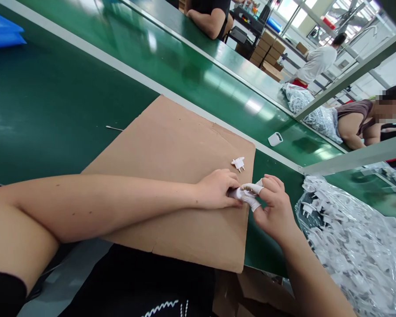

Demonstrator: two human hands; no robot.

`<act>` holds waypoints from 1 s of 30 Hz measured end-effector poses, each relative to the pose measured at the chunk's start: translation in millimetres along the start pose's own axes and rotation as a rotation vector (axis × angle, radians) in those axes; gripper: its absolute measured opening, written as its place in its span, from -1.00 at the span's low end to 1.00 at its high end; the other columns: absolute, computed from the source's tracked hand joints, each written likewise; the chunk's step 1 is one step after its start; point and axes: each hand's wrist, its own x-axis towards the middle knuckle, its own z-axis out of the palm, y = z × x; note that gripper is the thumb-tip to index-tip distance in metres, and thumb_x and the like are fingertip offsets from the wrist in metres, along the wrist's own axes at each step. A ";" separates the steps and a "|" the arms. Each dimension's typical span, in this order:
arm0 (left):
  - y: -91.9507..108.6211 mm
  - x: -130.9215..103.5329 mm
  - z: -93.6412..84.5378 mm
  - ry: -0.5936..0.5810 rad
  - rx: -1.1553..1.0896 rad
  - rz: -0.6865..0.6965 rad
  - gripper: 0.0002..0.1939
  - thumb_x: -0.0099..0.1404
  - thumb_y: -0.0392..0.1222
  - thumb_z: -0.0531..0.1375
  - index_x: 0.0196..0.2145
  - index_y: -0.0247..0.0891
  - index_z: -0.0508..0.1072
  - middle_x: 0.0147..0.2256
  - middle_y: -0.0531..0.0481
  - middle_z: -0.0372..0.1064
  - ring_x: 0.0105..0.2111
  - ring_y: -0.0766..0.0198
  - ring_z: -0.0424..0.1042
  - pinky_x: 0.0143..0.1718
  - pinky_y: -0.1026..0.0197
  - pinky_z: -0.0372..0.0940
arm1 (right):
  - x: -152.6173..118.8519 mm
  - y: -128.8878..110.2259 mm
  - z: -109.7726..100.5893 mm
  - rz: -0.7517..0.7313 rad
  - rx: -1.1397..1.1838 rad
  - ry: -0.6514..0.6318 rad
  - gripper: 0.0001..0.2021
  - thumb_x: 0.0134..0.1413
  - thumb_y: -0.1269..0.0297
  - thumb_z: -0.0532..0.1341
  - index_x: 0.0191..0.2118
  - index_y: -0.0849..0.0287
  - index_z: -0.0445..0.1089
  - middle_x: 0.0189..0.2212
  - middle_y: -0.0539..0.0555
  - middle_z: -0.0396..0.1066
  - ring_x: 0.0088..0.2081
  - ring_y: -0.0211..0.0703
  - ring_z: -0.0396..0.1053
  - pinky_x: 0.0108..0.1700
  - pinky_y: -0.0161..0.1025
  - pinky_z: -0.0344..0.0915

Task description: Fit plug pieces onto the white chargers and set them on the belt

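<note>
My left hand (219,189) is closed round one end of a small white plastic part (235,193), near the right edge of a brown cardboard sheet (171,154). My right hand (272,200), with white covers on its thumb and fingertips, pinches the other end of that part. The fingers hide most of its shape. Just beyond my hands, a white two-pin plug piece (239,164) lies on the cardboard.
A clear bag full of white plug pieces (353,246) lies at the right. Beyond the pale rail, a white cup-like piece (275,139) rests on the green surface. A blue tray (3,31) is at far left; a thin stick (114,128) touches the cardboard. People sit across.
</note>
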 end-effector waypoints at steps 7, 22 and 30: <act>-2.3 2.4 -0.9 0.020 0.006 0.004 -0.76 0.20 -0.03 0.45 -0.35 -0.26 0.60 -0.30 -0.05 0.52 -0.26 0.14 0.47 -0.16 0.11 0.33 | -7.7 2.8 12.9 0.177 0.128 0.072 -0.92 0.11 0.35 0.23 -0.32 0.08 0.49 -0.45 -0.01 0.21 -0.33 -0.09 0.27 0.12 0.11 0.23; 17.1 80.4 -63.7 0.567 0.149 -0.037 -0.71 0.22 0.01 0.37 -0.19 -0.22 0.60 -0.11 -0.05 0.55 -0.11 0.16 0.48 -0.07 0.19 0.37 | -1.2 46.3 73.2 0.195 0.426 0.055 -0.56 0.27 0.30 0.30 0.24 0.02 0.42 0.26 0.25 0.30 0.29 0.11 0.26 0.34 0.15 0.17; -88.8 167.7 -112.8 0.516 0.558 -0.460 -0.62 0.22 0.06 0.29 -0.15 -0.29 0.54 -0.25 -0.06 0.49 -0.11 -0.04 0.44 -0.06 0.02 0.27 | -8.5 43.7 77.1 0.255 0.414 0.190 -0.56 0.30 0.47 0.18 0.25 0.09 0.39 0.06 0.22 0.46 0.11 0.04 0.38 0.21 0.03 0.34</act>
